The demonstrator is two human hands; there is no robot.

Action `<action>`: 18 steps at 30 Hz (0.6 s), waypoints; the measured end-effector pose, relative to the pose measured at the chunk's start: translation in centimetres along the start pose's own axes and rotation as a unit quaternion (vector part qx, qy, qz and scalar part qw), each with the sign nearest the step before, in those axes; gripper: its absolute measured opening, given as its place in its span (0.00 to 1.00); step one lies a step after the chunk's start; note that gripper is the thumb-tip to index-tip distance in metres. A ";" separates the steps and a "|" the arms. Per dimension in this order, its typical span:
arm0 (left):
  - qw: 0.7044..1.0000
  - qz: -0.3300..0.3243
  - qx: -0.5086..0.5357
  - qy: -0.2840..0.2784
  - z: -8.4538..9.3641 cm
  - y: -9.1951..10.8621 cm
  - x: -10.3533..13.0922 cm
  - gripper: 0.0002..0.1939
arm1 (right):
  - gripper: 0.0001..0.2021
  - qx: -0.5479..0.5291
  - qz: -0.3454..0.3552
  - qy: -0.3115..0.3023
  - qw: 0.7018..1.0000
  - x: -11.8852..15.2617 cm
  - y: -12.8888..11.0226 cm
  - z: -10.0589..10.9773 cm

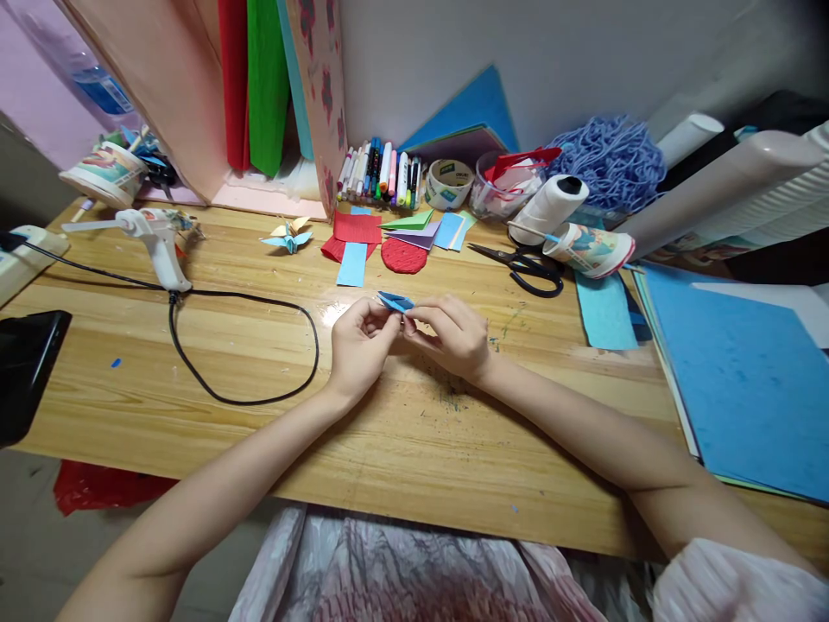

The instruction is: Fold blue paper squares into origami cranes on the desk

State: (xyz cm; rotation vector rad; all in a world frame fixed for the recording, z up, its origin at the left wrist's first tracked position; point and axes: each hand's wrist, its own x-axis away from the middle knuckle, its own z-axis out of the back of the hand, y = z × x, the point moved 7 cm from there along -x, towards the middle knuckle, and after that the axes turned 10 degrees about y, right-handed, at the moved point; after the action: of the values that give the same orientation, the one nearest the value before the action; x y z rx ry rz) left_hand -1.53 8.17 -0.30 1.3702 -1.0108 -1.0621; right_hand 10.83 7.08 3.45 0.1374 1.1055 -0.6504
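Observation:
A small folded piece of blue paper (395, 301) is pinched between both hands above the middle of the wooden table. My left hand (363, 339) grips it from the left, thumb and fingers closed. From the right, my right hand (452, 335) holds its edge between thumb and fingertips. The lower part of the paper is hidden by the fingers. Just beyond the hands lie a red round piece (404, 257), a light blue strip (351, 264) and a folded purple paper (418, 235). Some folded paper shapes (288, 236) sit farther left.
A white hot glue gun (161, 246) stands at the left, its black cord (246, 403) looping over the table (363, 466). Black-handled scissors (528, 266) lie at the back right. Blue paper sheets (757, 380) cover the right side. Markers (382, 175) line the back.

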 end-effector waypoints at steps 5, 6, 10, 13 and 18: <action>0.996 0.041 0.069 -0.043 -0.3 -0.4 -0.4 0.08 | 0.03 0.014 0.041 0.029 0.999 -0.1 -0.4 0.3; 0.995 0.041 0.073 -0.052 -0.3 -0.4 -0.5 0.08 | 0.02 0.015 0.045 0.035 0.998 -0.2 -0.4 0.4; 0.994 0.040 0.073 -0.069 -0.5 -0.2 -0.5 0.11 | 0.02 0.013 0.061 0.049 0.997 -0.1 -0.3 0.7; 0.997 0.033 0.046 -0.047 -0.2 0.0 -0.5 0.12 | 0.02 -0.005 0.074 0.039 0.996 0.1 -0.5 0.7; 1.000 -0.018 -0.023 -0.008 0.4 0.5 -0.4 0.12 | 0.01 -0.036 0.087 0.020 0.995 0.4 -0.8 0.4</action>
State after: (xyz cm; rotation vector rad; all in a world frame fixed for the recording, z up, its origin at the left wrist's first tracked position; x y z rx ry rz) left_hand -2.05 8.43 0.24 1.3501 -0.9709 -1.1182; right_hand 10.83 6.12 3.43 0.1829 1.1396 -0.4524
